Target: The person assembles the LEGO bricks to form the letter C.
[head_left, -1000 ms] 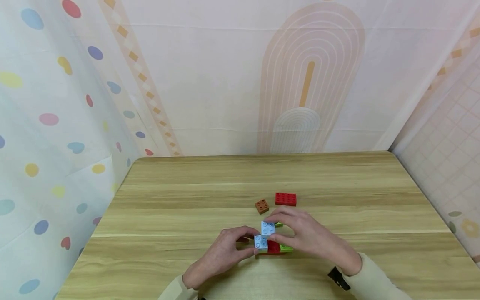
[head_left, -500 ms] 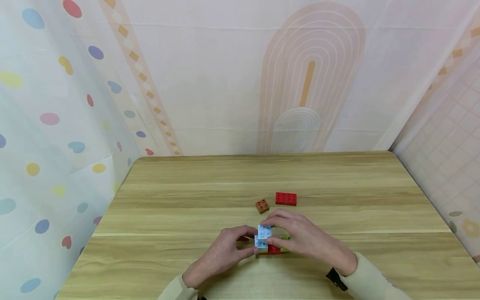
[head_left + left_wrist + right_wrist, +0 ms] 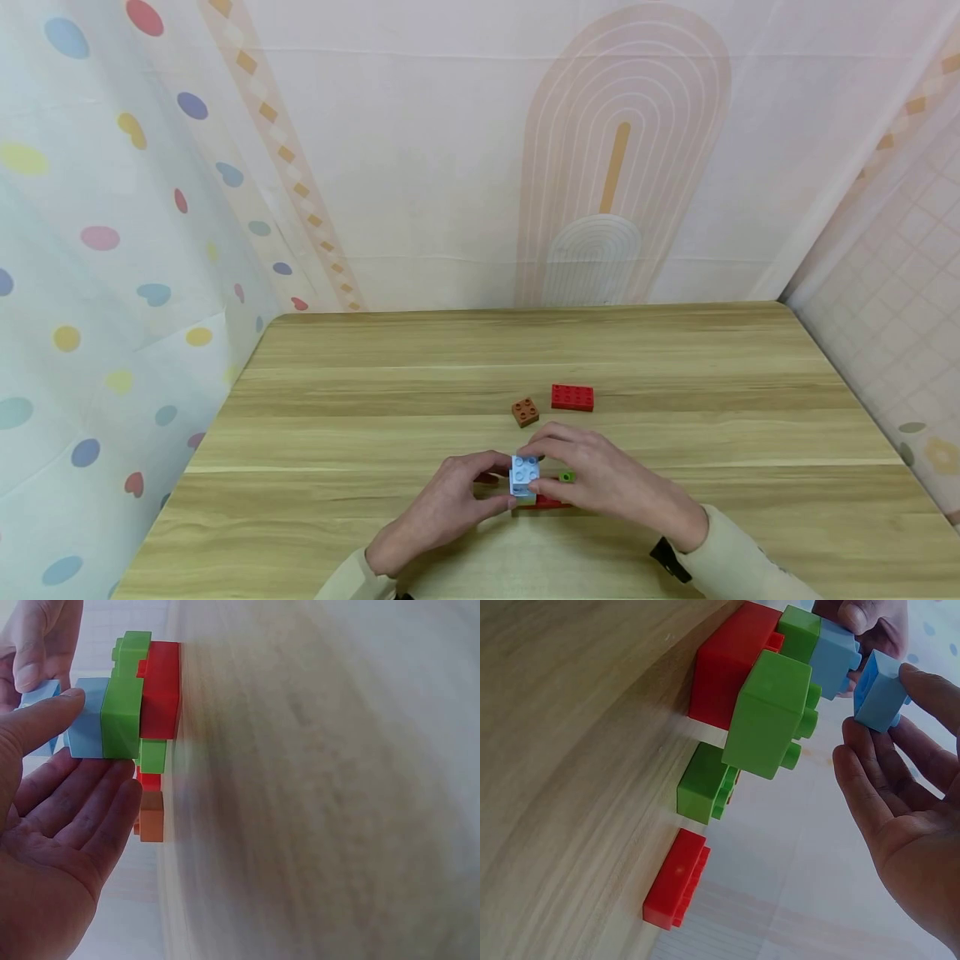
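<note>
In the head view, both hands work at the lower middle of the frame. The right hand [image 3: 600, 475] pinches the upper blue brick [image 3: 525, 469] between thumb and fingers; the left hand [image 3: 453, 496] grips the lower blue brick [image 3: 88, 720] from the other side. That one sits on a green brick [image 3: 124, 720], itself on a red base brick [image 3: 161, 690], with a second green brick [image 3: 769, 712] at the base's other end. A loose brown brick [image 3: 525, 412] and loose red brick [image 3: 572, 397] lie farther up the frame on the wooden surface [image 3: 375, 375].

The step looks like stacking blue on blue: the right wrist view, upper right, shows the held brick tilted and apart from the studs below. The next move probably calls for levelling it, lining up the studs and pressing down while the left hand steadies the stack.

Against the earlier head frames, the upper brick has shifted left and down the frame, now hiding most of the lower one; the left hand and the two loose bricks look unmoved.
</note>
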